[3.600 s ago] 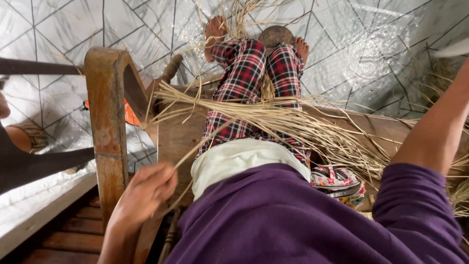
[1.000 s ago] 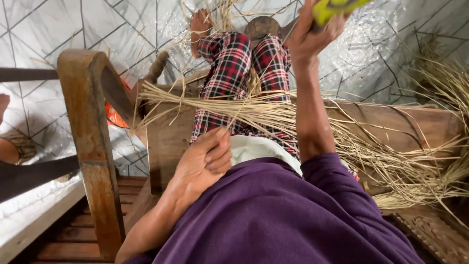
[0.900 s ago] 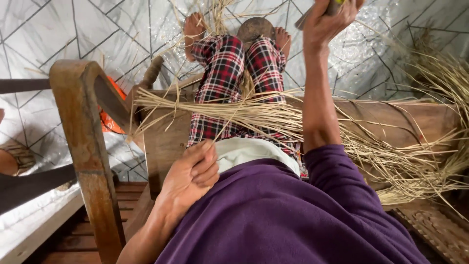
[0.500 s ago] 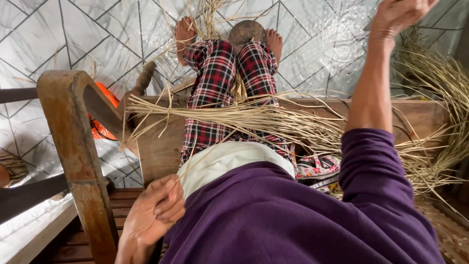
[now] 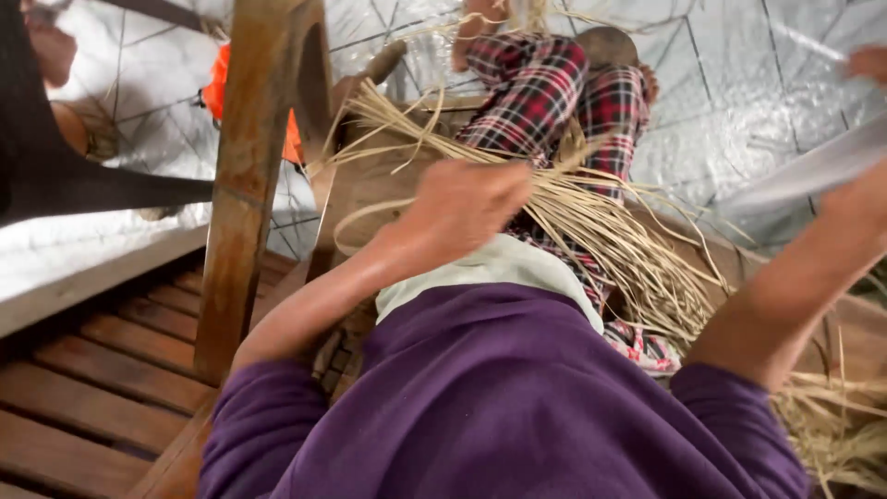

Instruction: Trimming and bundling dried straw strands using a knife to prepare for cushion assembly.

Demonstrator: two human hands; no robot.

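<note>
Left hand (image 5: 467, 208) is sitting curled over the bundle of dry straw fibres (image 5: 601, 231), fingers pressed together and closing on the strands where they're crossing the lap, w/ the loose ends fanning out to the left over the wooden plank (image 5: 370, 185) I'm sitting on. Going from the left edge: a dark bar is cutting across the corner, then a tall wooden post (image 5: 249, 157) is standing upright w/ smthg orange (image 5: 217, 88) showing behind it, and slatted wooden boards (image 5: 102, 379) are running underneath. Center frame, the legs in red plaid trousers (image 5: 545, 83) are stretching away toward the shiny sheet (image 5: 739, 102) on the ground, feet at the top; the straw is lying across the thighs, just past the pale shirt hem and purple top (image 5: 499, 397). More straw is piling up low on the right (image 5: 832, 434). Right hand (image 5: 864, 199) is lifting up near the right edge, blurred and mostly cropped, so I can't tell if it's spread or gripping; a pale blurred strip is passing just above it, can't tell what that is. Judging by this, I'm in the gathering step, pinning the bundle w/ the left while the right is off it. Next move prob. calls for bringing the right hand down onto the strands beside the left w/o letting the left's grip slacken, otherwise the fibres may be slipping apart.
</note>
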